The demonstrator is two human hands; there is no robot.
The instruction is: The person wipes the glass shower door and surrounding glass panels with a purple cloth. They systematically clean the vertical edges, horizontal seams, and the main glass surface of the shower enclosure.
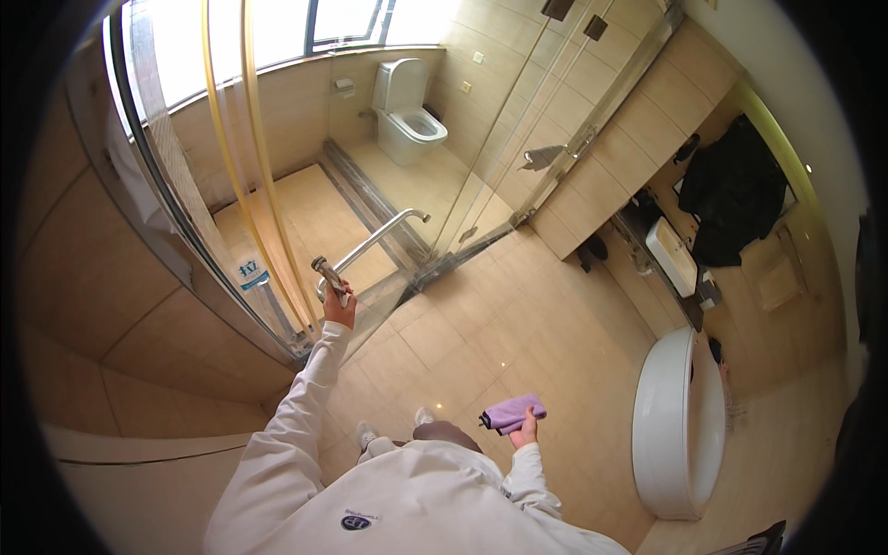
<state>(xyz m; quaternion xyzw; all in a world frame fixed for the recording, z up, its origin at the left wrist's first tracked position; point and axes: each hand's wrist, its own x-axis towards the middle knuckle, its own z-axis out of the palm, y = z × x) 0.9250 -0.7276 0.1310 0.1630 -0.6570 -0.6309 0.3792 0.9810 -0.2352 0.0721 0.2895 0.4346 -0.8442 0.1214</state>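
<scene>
My left hand (340, 307) is stretched forward, its fingers closed around a short shiny metal handle (329, 272) at the glass shower door. Just beyond it, a longer chrome bar (374, 239) with a bent end runs across the glass. A sticker (252, 272) bearing writing is on the glass to the left of this hand. In my right hand (525, 431), held low by my body, is a folded purple cloth (515, 413) with dark edging.
Behind the glass stands a white toilet (409, 135) with its lid up. Yellow-edged glass panels (253, 139) rise at the left. A dark raised sill (444, 267) crosses the tiled floor (479, 333). To the right are a washbasin (671, 257) and a white bathtub (662, 423).
</scene>
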